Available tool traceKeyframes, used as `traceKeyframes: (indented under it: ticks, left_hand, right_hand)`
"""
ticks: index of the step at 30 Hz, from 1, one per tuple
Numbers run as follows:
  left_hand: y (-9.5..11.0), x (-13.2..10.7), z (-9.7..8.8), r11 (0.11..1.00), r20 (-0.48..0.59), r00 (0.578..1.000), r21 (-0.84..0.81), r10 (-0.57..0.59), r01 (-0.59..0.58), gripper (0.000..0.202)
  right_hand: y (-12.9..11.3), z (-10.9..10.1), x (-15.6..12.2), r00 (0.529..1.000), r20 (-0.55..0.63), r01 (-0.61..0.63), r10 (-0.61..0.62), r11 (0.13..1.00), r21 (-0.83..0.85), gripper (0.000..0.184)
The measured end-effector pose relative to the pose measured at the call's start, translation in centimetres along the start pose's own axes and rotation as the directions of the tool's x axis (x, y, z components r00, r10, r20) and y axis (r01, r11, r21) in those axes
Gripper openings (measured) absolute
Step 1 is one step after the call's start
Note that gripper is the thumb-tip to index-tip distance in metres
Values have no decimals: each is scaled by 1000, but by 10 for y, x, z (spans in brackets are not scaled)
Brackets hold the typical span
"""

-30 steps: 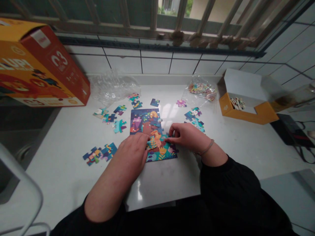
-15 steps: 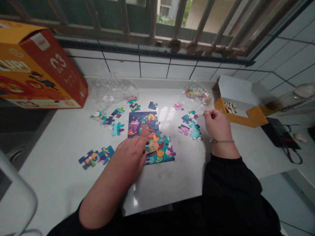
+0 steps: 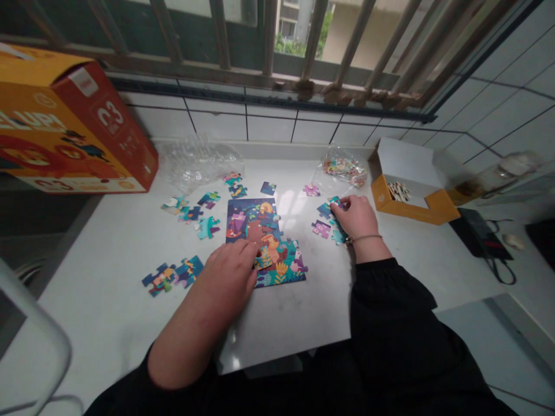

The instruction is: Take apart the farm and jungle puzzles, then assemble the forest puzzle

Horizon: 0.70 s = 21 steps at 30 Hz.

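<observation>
A partly joined jigsaw puzzle (image 3: 254, 216) with a dark blue top and a teal lower part lies in front of me. My left hand (image 3: 232, 263) rests over its lower left, fingers closed on a puzzle piece (image 3: 263, 260) with orange leaves; the hand hides part of the puzzle. To the right, my right hand (image 3: 358, 216) reaches over a small group of loose pieces. Its thumb and fingertips pinch a teal puzzle piece (image 3: 335, 201) at the top of that group. Beside it lies a purple piece (image 3: 321, 229), and a turquoise piece (image 3: 338, 234) is partly under the hand.
Loose pieces (image 3: 208, 227) lie left of the puzzle, with joined pieces (image 3: 188, 271) nearer me. Behind are crumpled clear plastic (image 3: 199, 164) and a bag of pieces (image 3: 342, 169). An orange box (image 3: 108, 127) stands left; an opened yellow box (image 3: 411, 202) sits right.
My right hand has moved left and down onto the right-hand group of loose pieces, its fingertips now at the teal piece. The left hand stays on the puzzle. The view has shifted slightly.
</observation>
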State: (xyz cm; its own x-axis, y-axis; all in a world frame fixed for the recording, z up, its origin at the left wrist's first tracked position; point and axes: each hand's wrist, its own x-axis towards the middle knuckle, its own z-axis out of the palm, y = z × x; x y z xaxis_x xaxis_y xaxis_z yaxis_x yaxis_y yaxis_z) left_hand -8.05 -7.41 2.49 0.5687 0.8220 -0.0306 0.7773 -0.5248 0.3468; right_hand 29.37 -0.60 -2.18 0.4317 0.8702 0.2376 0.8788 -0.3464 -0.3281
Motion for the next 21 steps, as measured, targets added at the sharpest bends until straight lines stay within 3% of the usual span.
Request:
traceKeyframes:
  ticks: [8, 14, 17, 21]
  left_hand:
    - [0, 1, -1, 1000, 37, 999, 27, -16, 15, 31]
    - [-1, 1, -2, 1000, 49, 999, 1, -11, 11, 29]
    - [-1, 2, -2, 1000, 49, 999, 2, -11, 11, 26]
    - [0, 1, -3, 1000, 43, 999, 6, -8, 8, 28]
  right_hand:
    - [3, 2, 3, 999, 34, 36, -40, 993, 112, 22]
    - [5, 1, 4, 1000, 5, 0, -1, 955, 297, 45]
    - [3, -3, 3, 1000, -17, 27, -22, 916, 401, 41]
    - [-3, -20, -5, 996, 52, 39, -79, 841, 539, 33]
